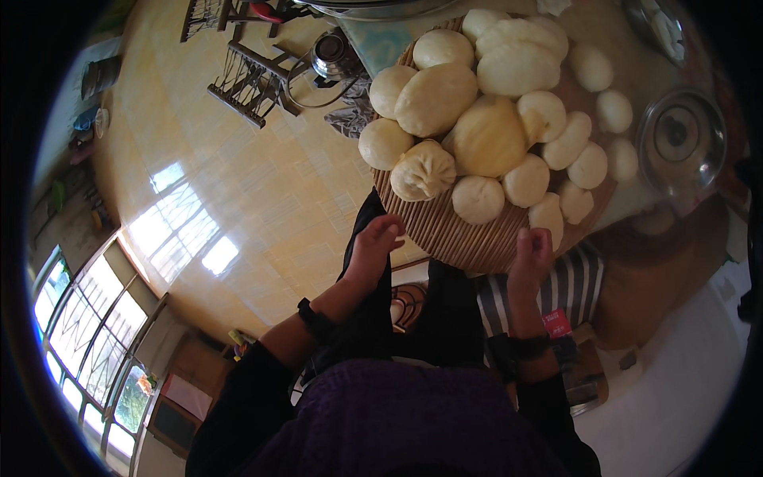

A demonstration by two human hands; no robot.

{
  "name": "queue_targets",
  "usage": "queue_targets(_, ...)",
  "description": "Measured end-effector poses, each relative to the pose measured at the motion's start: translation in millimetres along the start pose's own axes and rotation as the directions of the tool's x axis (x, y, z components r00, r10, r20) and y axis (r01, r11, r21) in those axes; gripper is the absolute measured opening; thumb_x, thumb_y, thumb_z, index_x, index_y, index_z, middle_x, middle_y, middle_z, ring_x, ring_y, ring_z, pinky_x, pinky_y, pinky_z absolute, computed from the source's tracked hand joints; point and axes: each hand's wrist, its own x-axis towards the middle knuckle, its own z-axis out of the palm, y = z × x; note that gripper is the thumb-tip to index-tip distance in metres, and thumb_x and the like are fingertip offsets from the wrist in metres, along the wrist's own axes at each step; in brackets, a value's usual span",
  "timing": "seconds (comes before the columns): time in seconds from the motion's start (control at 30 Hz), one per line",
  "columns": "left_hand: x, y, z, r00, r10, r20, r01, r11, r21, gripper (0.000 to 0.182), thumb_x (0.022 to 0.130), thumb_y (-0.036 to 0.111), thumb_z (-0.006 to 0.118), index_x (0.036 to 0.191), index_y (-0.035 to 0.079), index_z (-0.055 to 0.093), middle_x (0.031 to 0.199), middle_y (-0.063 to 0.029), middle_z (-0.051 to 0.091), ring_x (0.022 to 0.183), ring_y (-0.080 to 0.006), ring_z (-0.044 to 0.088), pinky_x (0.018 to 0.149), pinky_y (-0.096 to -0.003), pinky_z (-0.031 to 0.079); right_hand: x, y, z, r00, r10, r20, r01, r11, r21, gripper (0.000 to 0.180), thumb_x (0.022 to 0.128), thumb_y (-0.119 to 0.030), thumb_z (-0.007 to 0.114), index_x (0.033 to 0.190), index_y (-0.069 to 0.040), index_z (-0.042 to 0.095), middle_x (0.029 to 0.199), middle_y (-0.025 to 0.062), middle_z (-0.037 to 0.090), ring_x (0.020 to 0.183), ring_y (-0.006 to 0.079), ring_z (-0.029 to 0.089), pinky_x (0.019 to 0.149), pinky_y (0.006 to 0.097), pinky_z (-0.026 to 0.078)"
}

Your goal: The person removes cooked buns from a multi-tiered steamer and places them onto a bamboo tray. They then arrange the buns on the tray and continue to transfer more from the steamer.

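Many pale steamed buns lie on a round woven stalk tray (441, 229). Near its front edge is a pleated bun (423, 170), beside a smooth round bun (477, 200). A larger yellowish bun (490, 137) sits in the middle. My left hand (374, 244), fingers curled, is by the tray's left front rim; I cannot tell whether it touches the rim. My right hand (532, 253) is at the front right, its curled fingers close to an oblong bun (546, 219). No object shows in either hand.
A metal pot lid (682, 143) lies right of the tray, with a metal bowl (656, 30) beyond it. A kettle (331, 53) and wooden folding stools (253, 83) stand on the tiled floor at the upper left. Striped cloth (572, 283) hangs below the tray's right side.
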Motion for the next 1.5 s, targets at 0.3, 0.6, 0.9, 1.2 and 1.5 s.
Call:
queue_targets(0.3, -27, -1, 64, 0.781, -0.356, 0.513, 0.479, 0.868, -0.127, 0.045, 0.102, 0.040, 0.033, 0.112, 0.002, 0.054, 0.107, -0.0050, 0.062, 0.102, -0.0187, 0.058, 0.093, -0.0327, 0.045, -44, -11, 1, 0.708, -0.544, 0.450, 0.672, 0.716, -0.191, 0.015, 0.086, -0.016, 0.059, 0.096, -0.005, 0.061, 0.096, 0.0130, 0.060, 0.089, 0.0309, 0.058, 0.077, 0.0412, 0.047)
queue_targets(0.6, -22, -4, 74, 0.730, -0.203, 0.652, 0.345, 0.934, -0.096, 0.046, 0.101, 0.035, 0.029, 0.136, 0.007, 0.040, 0.137, -0.0051, 0.046, 0.130, -0.0204, 0.038, 0.111, -0.0342, 0.025, -54, 2, -8, 0.544, -0.489, 0.681, 0.724, 0.684, -0.087, 0.036, 0.081, -0.018, 0.065, 0.113, -0.003, 0.058, 0.119, 0.0134, 0.055, 0.110, 0.0301, 0.053, 0.091, 0.0473, 0.042)
queue_targets(0.9, -18, -12, 79, 0.858, -0.246, 0.452, 0.297, 0.954, -0.043, 0.043, 0.099, 0.030, 0.040, 0.134, 0.004, 0.042, 0.130, -0.0106, 0.049, 0.124, -0.0230, 0.045, 0.103, -0.0374, 0.036, -11, 40, -65, 0.983, -0.180, -0.031, 0.163, 0.943, -0.290, 0.029, 0.094, -0.020, 0.051, 0.113, 0.000, 0.059, 0.112, 0.0161, 0.059, 0.105, 0.0339, 0.055, 0.092, 0.0416, 0.042)
queue_targets(1.2, -4, -39, 151, 0.932, -0.156, 0.328, 0.114, 0.983, 0.142, 0.051, 0.096, 0.028, 0.049, 0.139, 0.003, 0.034, 0.136, -0.0086, 0.043, 0.130, -0.0205, 0.037, 0.105, -0.0382, 0.032, 27, 71, -56, 0.996, 0.078, 0.048, -0.084, 0.988, 0.128, 0.037, 0.094, -0.027, 0.055, 0.120, -0.002, 0.058, 0.110, 0.0123, 0.059, 0.102, 0.0195, 0.057, 0.088, 0.0317, 0.044)
queue_targets(1.5, -16, -61, 142, 0.978, -0.079, 0.195, 0.087, 0.996, -0.030, 0.054, 0.096, 0.031, 0.048, 0.140, 0.005, 0.033, 0.134, -0.0082, 0.044, 0.128, -0.0194, 0.037, 0.106, -0.0430, 0.030, 30, 88, -37, 0.961, -0.016, 0.276, -0.095, 0.918, 0.384, 0.048, 0.085, -0.018, 0.065, 0.127, -0.001, 0.049, 0.111, 0.0111, 0.058, 0.097, 0.0181, 0.058, 0.086, 0.0296, 0.047)
